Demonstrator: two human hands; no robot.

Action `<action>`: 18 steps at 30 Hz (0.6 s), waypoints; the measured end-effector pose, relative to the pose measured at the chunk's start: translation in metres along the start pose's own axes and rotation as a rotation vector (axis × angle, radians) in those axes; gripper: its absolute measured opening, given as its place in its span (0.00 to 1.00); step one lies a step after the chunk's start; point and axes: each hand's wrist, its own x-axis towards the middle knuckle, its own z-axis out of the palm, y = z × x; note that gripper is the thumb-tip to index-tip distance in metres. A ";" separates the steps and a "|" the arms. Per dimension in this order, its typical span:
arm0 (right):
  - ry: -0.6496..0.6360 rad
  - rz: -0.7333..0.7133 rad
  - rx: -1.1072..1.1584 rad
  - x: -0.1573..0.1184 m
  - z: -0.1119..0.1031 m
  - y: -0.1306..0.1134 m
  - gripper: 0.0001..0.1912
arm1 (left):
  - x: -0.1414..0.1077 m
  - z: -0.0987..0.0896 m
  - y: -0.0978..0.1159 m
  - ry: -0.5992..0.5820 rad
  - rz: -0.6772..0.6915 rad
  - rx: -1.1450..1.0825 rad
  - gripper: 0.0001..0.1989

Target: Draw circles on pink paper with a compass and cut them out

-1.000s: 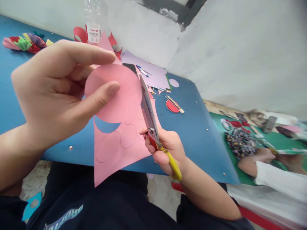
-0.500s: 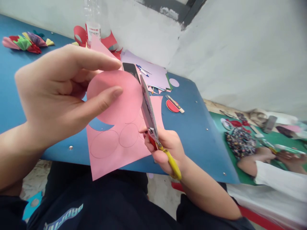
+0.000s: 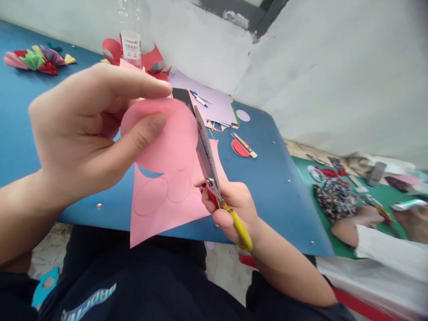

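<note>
My left hand [image 3: 90, 129] pinches a sheet of pink paper [image 3: 174, 142] between thumb and forefinger. The pinched part is a rounded shape; a larger portion with pencil-drawn circles [image 3: 151, 196] hangs below it over the table edge. In my right hand [image 3: 234, 205] is a pair of scissors [image 3: 209, 165] with yellow and red handles. My fingers are wrapped round the handles, and the blades point up along the right edge of the rounded pink paper. The blades look nearly closed. Whether they grip any paper is hard to see.
On the blue table [image 3: 267, 196] stand a plastic bottle [image 3: 131, 49], lilac sheets [image 3: 214, 104] and a dark phone [image 3: 182, 96]. A utility knife [image 3: 244, 145] lies on red paper circles. Folded paper pieces [image 3: 36, 58] are at left. At right, another person's arm [image 3: 354, 223] rests on a green table [image 3: 301, 171].
The pink sheet has turned slightly, its lower left part shifting right. My left thumb has bent and slid back a little; the scissors have stayed almost in place.
</note>
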 end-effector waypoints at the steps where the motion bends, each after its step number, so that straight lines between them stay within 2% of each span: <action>1: 0.003 0.008 -0.004 0.000 0.000 0.000 0.29 | 0.000 0.000 0.000 -0.003 0.004 0.008 0.18; 18: 0.006 0.025 0.013 -0.001 0.000 0.000 0.29 | -0.001 -0.002 -0.005 -0.004 0.004 0.048 0.20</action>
